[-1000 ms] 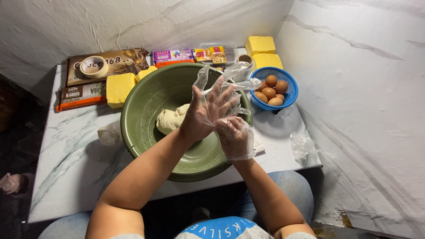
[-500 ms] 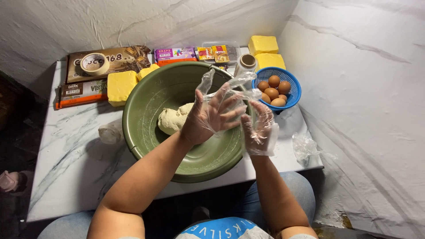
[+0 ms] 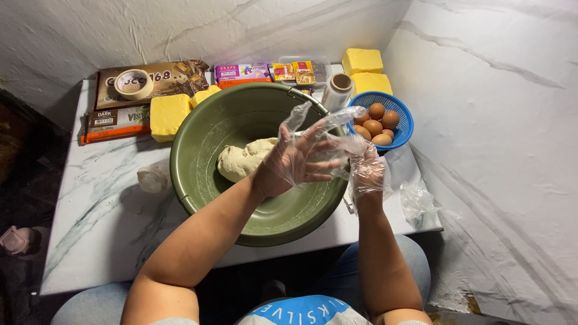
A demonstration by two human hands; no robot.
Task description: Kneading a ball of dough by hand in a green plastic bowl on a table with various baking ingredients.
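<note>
1. Left hand [image 3: 295,159] spread wide above the green bowl [image 3: 198,174], fingers splayed inside a loose clear plastic glove [image 3: 313,123] only part-way on.
2. Right hand [image 3: 367,171], already gloved, pinching the cuff end of that glove just beside the left fingertips; closed on thin film, nothing else held.
3. Dough lump [image 3: 244,159] resting on the bowl floor, left of and under the raised hands, untouched.
4. Likely trouble: thin film tearing under a hard tug, or slack glove tips sagging onto the sticky dough below.
5. Further risk: right elbow swinging out toward the blue basket of eggs [image 3: 379,123] and the plastic roll [image 3: 337,90], both just beside the bowl rim.
6. Bowl overhanging the near table edge [image 3: 108,277] slightly; a downward press there probably tipping it.
7. Open marble only at the left front; butter blocks [image 3: 168,114] and chocolate packs [image 3: 114,123] crowding the back.
</note>
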